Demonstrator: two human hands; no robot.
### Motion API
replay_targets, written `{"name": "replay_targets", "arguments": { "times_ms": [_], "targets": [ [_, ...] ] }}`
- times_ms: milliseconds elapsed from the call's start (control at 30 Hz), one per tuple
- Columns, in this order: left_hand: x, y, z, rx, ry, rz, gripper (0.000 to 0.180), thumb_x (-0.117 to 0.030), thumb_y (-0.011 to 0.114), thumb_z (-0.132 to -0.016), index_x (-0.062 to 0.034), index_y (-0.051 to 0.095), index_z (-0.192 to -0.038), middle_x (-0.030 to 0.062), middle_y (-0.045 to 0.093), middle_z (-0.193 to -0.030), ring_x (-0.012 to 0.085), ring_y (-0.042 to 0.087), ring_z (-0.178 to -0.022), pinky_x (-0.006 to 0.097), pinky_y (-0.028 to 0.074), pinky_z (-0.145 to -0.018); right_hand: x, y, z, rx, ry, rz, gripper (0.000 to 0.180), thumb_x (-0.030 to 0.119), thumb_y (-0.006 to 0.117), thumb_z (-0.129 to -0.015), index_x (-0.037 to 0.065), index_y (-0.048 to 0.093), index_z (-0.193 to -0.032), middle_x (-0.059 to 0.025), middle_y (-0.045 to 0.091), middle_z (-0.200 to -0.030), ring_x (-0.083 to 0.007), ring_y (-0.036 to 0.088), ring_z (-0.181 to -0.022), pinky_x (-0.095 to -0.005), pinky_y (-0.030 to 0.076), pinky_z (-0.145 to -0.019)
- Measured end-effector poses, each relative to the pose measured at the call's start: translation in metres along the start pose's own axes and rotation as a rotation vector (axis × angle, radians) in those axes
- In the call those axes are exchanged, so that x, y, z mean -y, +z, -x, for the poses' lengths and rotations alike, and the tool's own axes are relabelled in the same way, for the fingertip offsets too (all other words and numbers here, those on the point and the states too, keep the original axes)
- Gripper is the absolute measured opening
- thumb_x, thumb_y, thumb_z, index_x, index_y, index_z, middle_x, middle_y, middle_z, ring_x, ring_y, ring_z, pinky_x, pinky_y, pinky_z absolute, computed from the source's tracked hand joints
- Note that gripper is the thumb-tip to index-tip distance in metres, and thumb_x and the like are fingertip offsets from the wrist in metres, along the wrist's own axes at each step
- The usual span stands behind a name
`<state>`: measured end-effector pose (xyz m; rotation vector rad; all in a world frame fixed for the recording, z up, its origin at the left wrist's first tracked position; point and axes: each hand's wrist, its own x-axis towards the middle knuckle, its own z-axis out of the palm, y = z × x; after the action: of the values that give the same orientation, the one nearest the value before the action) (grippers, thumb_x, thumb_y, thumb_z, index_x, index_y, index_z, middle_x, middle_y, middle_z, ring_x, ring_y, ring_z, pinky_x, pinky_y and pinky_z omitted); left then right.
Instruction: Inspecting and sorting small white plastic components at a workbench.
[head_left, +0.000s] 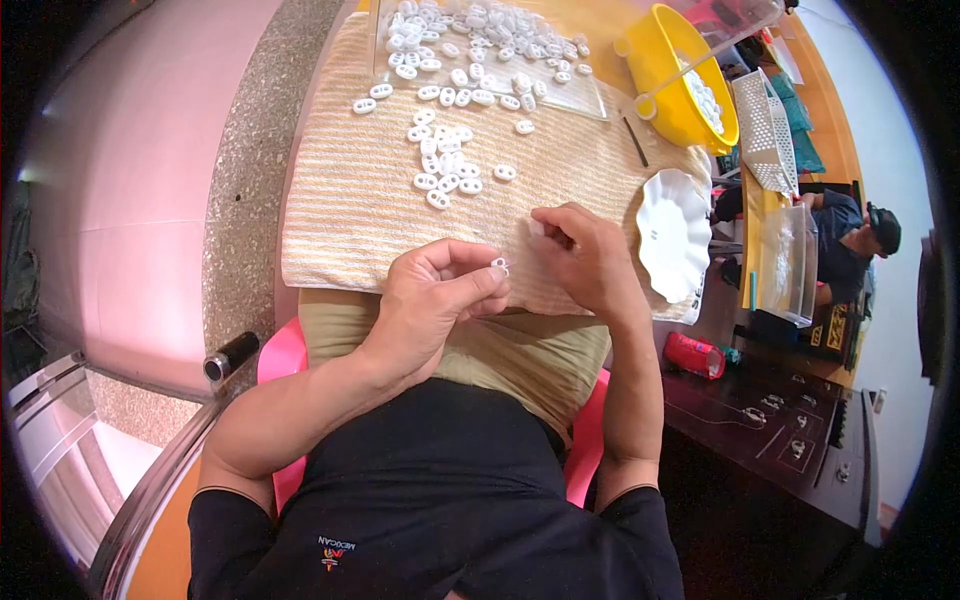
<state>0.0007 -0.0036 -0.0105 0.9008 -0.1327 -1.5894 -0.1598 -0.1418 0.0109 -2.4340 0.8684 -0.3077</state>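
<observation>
Between two hands point(440, 295) point(585, 255), one white oval piece point(499, 265)

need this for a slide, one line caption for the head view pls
Seated person's left hand pinches a small white oval piece beside the right hand, over a striped cloth strewn with similar pieces.

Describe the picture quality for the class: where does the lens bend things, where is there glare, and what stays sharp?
Head view: fisheye bending curves the table edge and darkens the corners; pink glare washes out the floor at the left; the left hand, pinching a small white piece, and the right hand look sharp; the pile of white pieces on the striped cloth is evenly lit.
</observation>
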Motion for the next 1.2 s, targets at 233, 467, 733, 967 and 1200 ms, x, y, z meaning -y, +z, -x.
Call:
{"name": "replay_targets", "arguments": {
  "times_ms": [233, 467, 733, 967, 1200],
  "targets": [
    [-0.001, 0.002, 0.000, -0.005, -0.025, 0.016, 0.015, -0.003, 0.064, -0.088, -0.0010, 0.061, -0.102, 0.0088, 0.067, -0.087, 0.0149, 0.067, -0.078, 0.027, 0.057, -0.073, -0.014, 0.002, 0.017, 0.099, 0.216, -0.637, 0.026, -0.002, 0.067, -0.084, -0.002, 0.064, -0.110, -0.0009, 0.065, -0.089, -0.0061, 0.059, -0.080, -0.0220, 0.049, -0.070],
    [0.000, 0.004, -0.001, -0.038, -0.001, -0.007, 0.017, -0.005, 0.067, -0.085, 0.0008, 0.061, -0.100, 0.0080, 0.067, -0.085, 0.0126, 0.065, -0.074, 0.024, 0.054, -0.069, -0.017, 0.006, 0.021, 0.110, 0.247, -0.847, 0.030, -0.001, 0.070, -0.083, -0.003, 0.064, -0.112, -0.0035, 0.067, -0.094, -0.0085, 0.062, -0.085, -0.0223, 0.051, -0.075],
    [-0.001, 0.005, -0.001, -0.050, -0.013, -0.012, 0.016, -0.006, 0.067, -0.086, 0.0006, 0.061, -0.100, 0.0082, 0.067, -0.085, 0.0119, 0.064, -0.073, 0.023, 0.052, -0.068, -0.007, 0.009, 0.021, 0.174, 0.357, -1.001, 0.030, 0.006, 0.072, -0.084, -0.001, 0.065, -0.111, -0.0006, 0.067, -0.092, -0.0066, 0.062, -0.083, -0.0213, 0.050, -0.074],
    [-0.003, 0.005, 0.000, -0.033, -0.035, 0.014, 0.016, -0.004, 0.065, -0.087, 0.0001, 0.060, -0.101, 0.0084, 0.067, -0.089, 0.0128, 0.065, -0.077, 0.025, 0.054, -0.071, -0.008, 0.012, 0.019, 0.077, 0.258, -0.957, 0.029, 0.004, 0.070, -0.085, -0.001, 0.064, -0.112, -0.0015, 0.067, -0.092, -0.0061, 0.062, -0.080, -0.0204, 0.049, -0.069],
    [-0.004, 0.002, 0.000, -0.029, -0.043, -0.014, 0.016, -0.002, 0.063, -0.088, 0.0001, 0.059, -0.103, 0.0090, 0.067, -0.093, 0.0144, 0.066, -0.080, 0.028, 0.056, -0.075, -0.007, 0.012, 0.019, 0.058, 0.310, -1.031, 0.023, 0.005, 0.066, -0.088, -0.002, 0.065, -0.110, -0.0018, 0.066, -0.087, -0.0068, 0.061, -0.075, -0.0207, 0.049, -0.066]
  ]
}}
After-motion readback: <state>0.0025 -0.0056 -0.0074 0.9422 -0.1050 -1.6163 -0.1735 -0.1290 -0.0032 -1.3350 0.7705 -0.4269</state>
